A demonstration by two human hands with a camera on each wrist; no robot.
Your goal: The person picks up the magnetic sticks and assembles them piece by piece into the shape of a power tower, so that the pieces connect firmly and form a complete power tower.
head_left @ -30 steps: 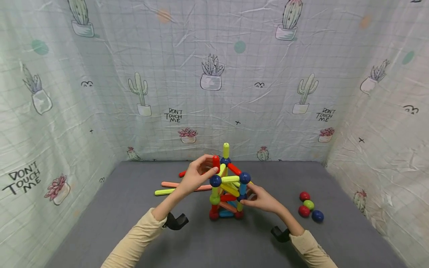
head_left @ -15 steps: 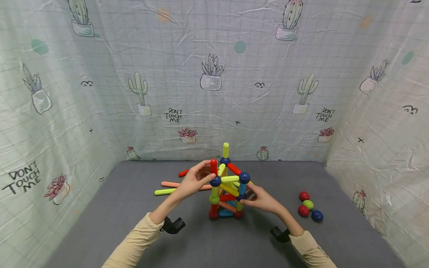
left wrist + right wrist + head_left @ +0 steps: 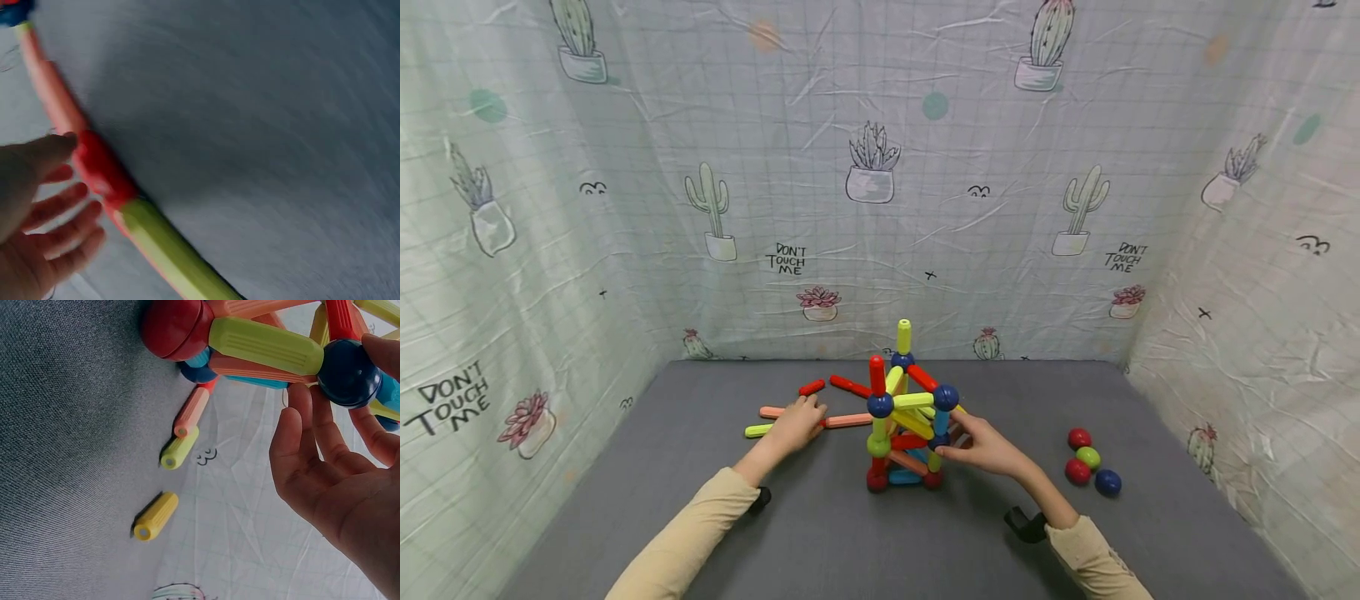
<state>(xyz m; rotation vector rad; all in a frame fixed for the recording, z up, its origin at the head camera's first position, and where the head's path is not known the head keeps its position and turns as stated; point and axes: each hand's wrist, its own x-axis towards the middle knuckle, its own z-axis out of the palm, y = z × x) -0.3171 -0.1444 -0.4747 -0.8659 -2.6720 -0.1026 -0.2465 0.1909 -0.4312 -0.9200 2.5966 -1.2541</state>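
A frame of coloured magnetic rods and balls stands on the grey table [image 3: 880, 542]. An upright red rod [image 3: 877, 375] sits on its front left blue ball [image 3: 880, 406], and an upright yellow-green rod [image 3: 904, 337] tops the rear. My right hand [image 3: 988, 446] holds a dark blue ball [image 3: 350, 374] on the frame's right side between thumb and fingers. Left of the frame, my left hand [image 3: 797, 425] is low over loose rods, its fingers apart. In the left wrist view the thumb is at a red rod [image 3: 103, 169], beside a yellow-green rod [image 3: 175, 250]; contact is unclear.
Two red balls [image 3: 1078, 472], a green ball [image 3: 1088, 457] and a blue ball [image 3: 1108, 482] lie at the right. Behind the left hand is a short red rod [image 3: 812, 387]. A yellow rod [image 3: 156, 515] lies beyond the frame. A cactus-print curtain [image 3: 970, 275] hangs behind.
My left hand set the red rod upright on the front left blue ball, let go, and moved left and down to the loose rods. The right hand stays on the frame.
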